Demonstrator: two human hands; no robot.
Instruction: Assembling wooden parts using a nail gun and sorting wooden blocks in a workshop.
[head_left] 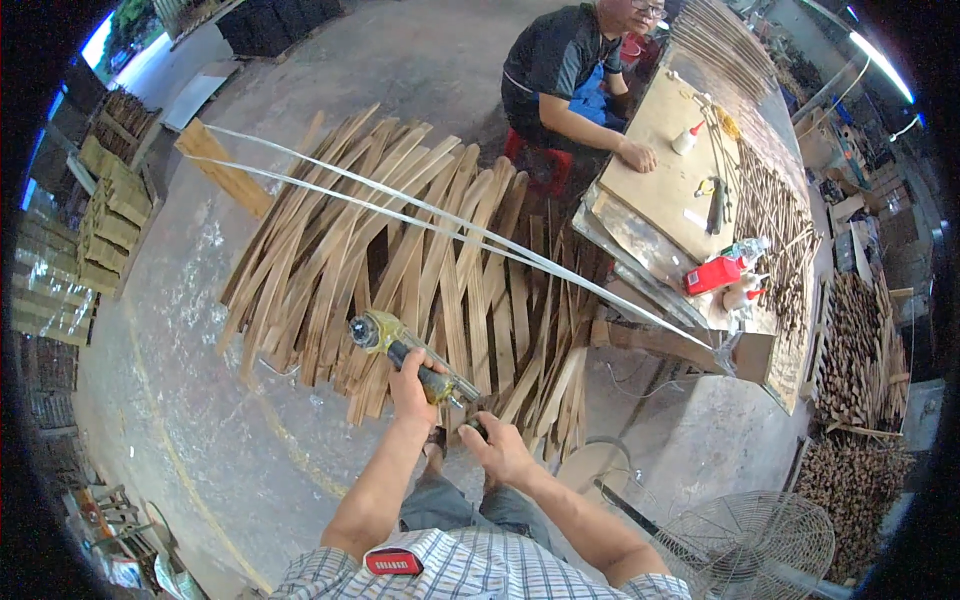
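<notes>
Head view: looks like a pause between strips, tool up and ready. The left hand (413,385) is wrapped tight around the handle of a yellowish power tool (400,350), its head sticking out up-left of the fist. The right hand (497,450), just right of it, pinches something small and dark, can't tell what. The fanned bamboo strips (420,250) lie just beyond both hands. Next move probably needs a steady lowering onto a strip.
</notes>
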